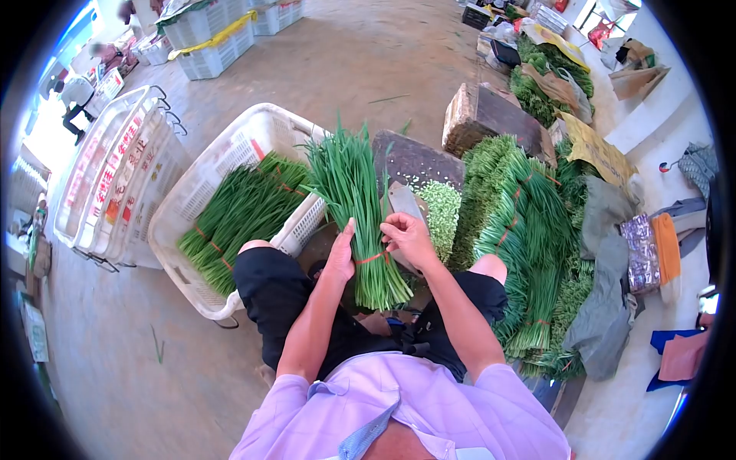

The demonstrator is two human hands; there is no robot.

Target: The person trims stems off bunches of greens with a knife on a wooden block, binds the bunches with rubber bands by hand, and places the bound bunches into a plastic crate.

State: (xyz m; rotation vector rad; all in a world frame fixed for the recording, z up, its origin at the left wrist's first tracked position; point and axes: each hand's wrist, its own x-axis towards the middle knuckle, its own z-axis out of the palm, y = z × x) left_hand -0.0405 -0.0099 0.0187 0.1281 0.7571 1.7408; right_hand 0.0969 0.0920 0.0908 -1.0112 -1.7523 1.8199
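A bunch of green chives [354, 180] stands tilted between my knees, cut ends down, a red band [372, 259] around its lower part. My left hand [342, 251] is closed around its left side, the fingers hidden behind the stalks. On the other side, my right hand [408, 239] has thumb and fingertips pinched together at the bunch's edge, above the band; what they hold is too small to make out. Just beyond that hand a broad blade [405, 201] rests on a dark block [414, 157], beside a heap of chopped stalk ends [441, 211].
Banded chives lie in a white plastic crate [172, 199] at my left, with stacked crates [115, 172] beyond. More chives [537, 222] are piled at my right, beside grey cloth [602, 299]. White crates [211, 46] stand farther back. People [111, 57] are at the far left.
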